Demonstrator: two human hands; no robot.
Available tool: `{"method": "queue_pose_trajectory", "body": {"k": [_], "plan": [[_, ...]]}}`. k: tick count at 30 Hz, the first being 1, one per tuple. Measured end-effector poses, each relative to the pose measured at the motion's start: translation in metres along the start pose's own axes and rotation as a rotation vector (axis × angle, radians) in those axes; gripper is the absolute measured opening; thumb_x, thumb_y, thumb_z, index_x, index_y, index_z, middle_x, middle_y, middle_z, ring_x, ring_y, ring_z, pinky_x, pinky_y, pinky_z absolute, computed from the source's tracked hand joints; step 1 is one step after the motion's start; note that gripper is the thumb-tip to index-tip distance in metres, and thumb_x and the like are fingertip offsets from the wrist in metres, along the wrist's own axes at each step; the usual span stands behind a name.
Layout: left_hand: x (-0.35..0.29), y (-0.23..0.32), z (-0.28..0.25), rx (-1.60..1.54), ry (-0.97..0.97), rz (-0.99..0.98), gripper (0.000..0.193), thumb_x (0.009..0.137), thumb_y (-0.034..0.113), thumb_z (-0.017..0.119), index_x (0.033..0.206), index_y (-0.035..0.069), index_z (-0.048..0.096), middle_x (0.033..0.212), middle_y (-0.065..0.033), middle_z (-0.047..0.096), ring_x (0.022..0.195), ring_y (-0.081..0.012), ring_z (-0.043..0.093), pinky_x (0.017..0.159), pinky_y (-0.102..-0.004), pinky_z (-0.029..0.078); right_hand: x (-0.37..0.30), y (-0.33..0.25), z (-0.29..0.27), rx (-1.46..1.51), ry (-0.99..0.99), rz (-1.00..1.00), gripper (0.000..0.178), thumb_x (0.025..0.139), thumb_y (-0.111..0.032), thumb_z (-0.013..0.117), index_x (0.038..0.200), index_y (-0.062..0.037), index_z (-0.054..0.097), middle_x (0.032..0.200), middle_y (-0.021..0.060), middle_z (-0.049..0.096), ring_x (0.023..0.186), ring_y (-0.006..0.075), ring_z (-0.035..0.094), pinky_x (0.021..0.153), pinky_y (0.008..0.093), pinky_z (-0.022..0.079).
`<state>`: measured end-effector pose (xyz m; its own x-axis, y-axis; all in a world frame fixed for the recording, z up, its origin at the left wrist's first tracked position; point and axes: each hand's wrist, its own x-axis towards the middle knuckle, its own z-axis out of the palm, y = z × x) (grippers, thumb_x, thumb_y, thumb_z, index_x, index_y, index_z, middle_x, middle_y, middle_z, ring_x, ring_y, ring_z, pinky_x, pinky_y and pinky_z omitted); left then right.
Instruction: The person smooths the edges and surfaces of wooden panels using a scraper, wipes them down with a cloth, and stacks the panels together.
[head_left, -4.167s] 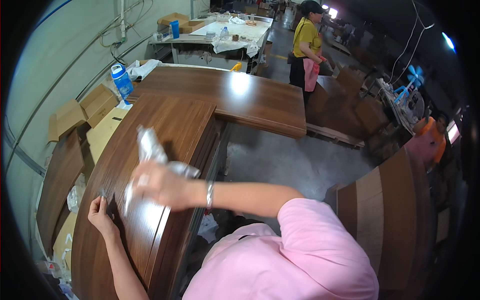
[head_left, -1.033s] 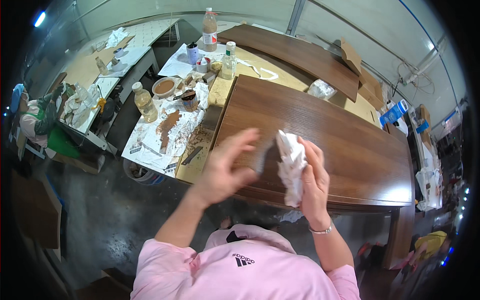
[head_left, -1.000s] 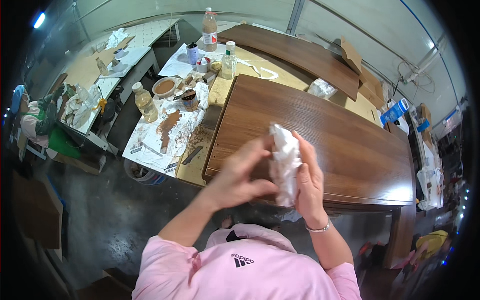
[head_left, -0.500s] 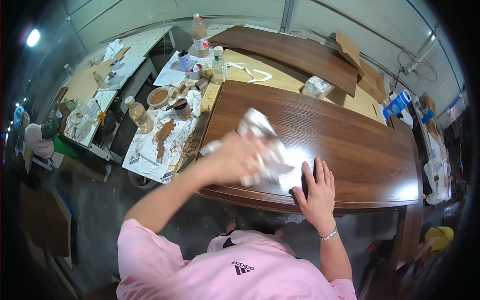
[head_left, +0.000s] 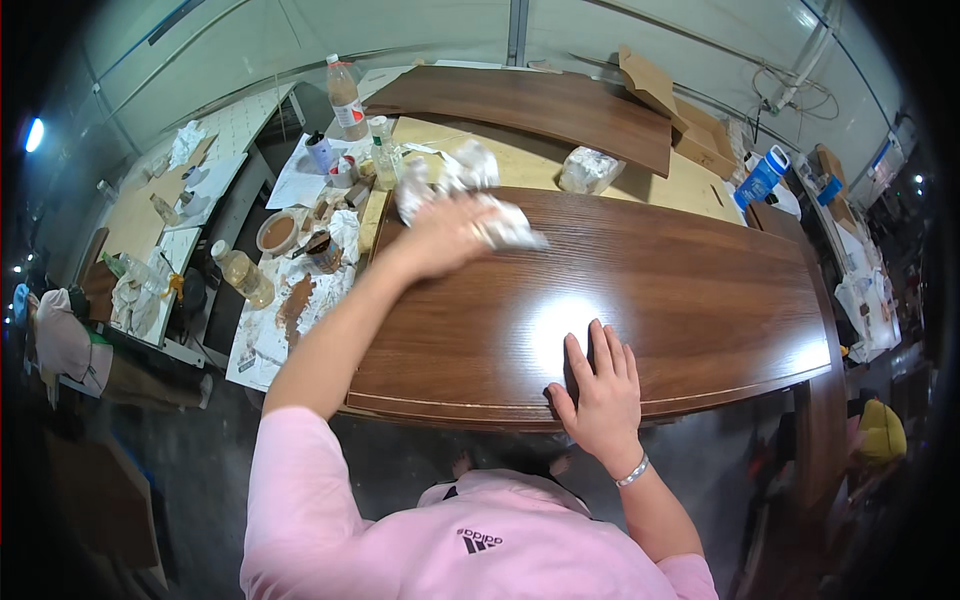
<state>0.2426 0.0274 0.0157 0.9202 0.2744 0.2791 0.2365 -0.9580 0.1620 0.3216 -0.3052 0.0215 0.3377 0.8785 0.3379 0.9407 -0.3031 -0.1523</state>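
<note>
A dark brown wood-grain panel (head_left: pixel 680 270) lies across the bench in front of me. At its far left corner my left hand (head_left: pixel 450 238) presses a crumpled white cloth (head_left: pixel 470 170) against the surface. The hand and cloth are slightly smeared by motion, and the cloth's folds stick out beyond the fingers. My right hand (head_left: pixel 602 390) rests flat near the panel's front edge, fingers stretched out and holding nothing. Light glares off the wood just beyond that hand.
Left of the panel, a stained sheet bears a tub of brown paste (head_left: pixel 278 232), a small can (head_left: pixel 322 252) and a clear bottle (head_left: pixel 242 272). Behind lie another brown panel (head_left: pixel 540 110), a plastic-wrapped bundle (head_left: pixel 590 170) and a cardboard box (head_left: pixel 705 140). A blue bottle (head_left: pixel 762 178) stands right.
My left hand has swept the cloth from the panel's middle left to its far left corner. The right hand stays flat near the front edge. The whole view has shifted slightly.
</note>
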Motion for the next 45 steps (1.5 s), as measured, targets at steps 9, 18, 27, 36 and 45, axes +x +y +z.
{"method": "queue_pose_trajectory", "body": {"k": [9, 18, 27, 36, 45], "plan": [[0.047, 0.099, 0.057, -0.131, -0.048, 0.472, 0.051, 0.095, 0.023, 0.049, 0.142, 0.002, 0.046, 0.149, -0.0175, 0.043, 0.135, -0.0378, 0.042, 0.113, -0.0539, 0.028, 0.004, -0.005, 0.002, -0.002, 0.028, -0.019, 0.058, 0.085, -0.038, 0.065, 0.133, -0.0067, 0.057, 0.141, 0.0277, 0.048, 0.13, 0.0418, 0.046, 0.108, 0.0542, 0.035], [0.02, -0.134, 0.004, -0.035, 0.161, -0.369, 0.037, 0.083, 0.003, 0.057, 0.12, 0.001, 0.062, 0.104, -0.0259, 0.067, 0.099, -0.042, 0.064, 0.086, -0.0474, 0.051, 0.003, -0.004, 0.007, 0.057, 0.07, -0.039, 0.055, 0.084, -0.038, 0.066, 0.129, -0.0067, 0.06, 0.138, 0.0269, 0.051, 0.129, 0.042, 0.047, 0.106, 0.0545, 0.037], [0.025, -0.022, -0.036, -0.531, 0.274, -0.382, 0.045, 0.087, 0.026, 0.07, 0.127, 0.005, 0.064, 0.113, -0.0162, 0.07, 0.098, -0.0201, 0.066, 0.087, -0.0299, 0.051, -0.001, -0.001, 0.002, 0.051, 0.049, -0.04, 0.061, 0.081, -0.033, 0.07, 0.134, -0.0061, 0.056, 0.139, 0.0272, 0.049, 0.129, 0.043, 0.047, 0.106, 0.0539, 0.038], [-0.099, -0.015, -0.081, -0.786, 0.588, -0.44, 0.018, 0.09, 0.012, 0.068, 0.104, 0.001, 0.071, 0.1, -0.0086, 0.073, 0.092, -0.0184, 0.068, 0.082, -0.0312, 0.051, 0.018, 0.034, -0.018, 0.532, 0.209, 0.164, 0.084, 0.076, -0.018, 0.075, 0.147, -0.0007, 0.035, 0.154, 0.0247, 0.023, 0.142, 0.0408, 0.029, 0.115, 0.0464, 0.027], [-0.281, -0.044, 0.083, -0.168, 0.313, -1.082, 0.01, 0.081, 0.008, 0.068, 0.091, 0.008, 0.07, 0.087, -0.0113, 0.07, 0.084, -0.0292, 0.067, 0.075, -0.0402, 0.051, 0.069, -0.013, -0.015, 0.156, 0.009, -0.246, 0.079, 0.061, -0.034, 0.087, 0.13, -0.0066, 0.059, 0.154, 0.0245, 0.029, 0.14, 0.0445, 0.031, 0.11, 0.0476, 0.034]]}}
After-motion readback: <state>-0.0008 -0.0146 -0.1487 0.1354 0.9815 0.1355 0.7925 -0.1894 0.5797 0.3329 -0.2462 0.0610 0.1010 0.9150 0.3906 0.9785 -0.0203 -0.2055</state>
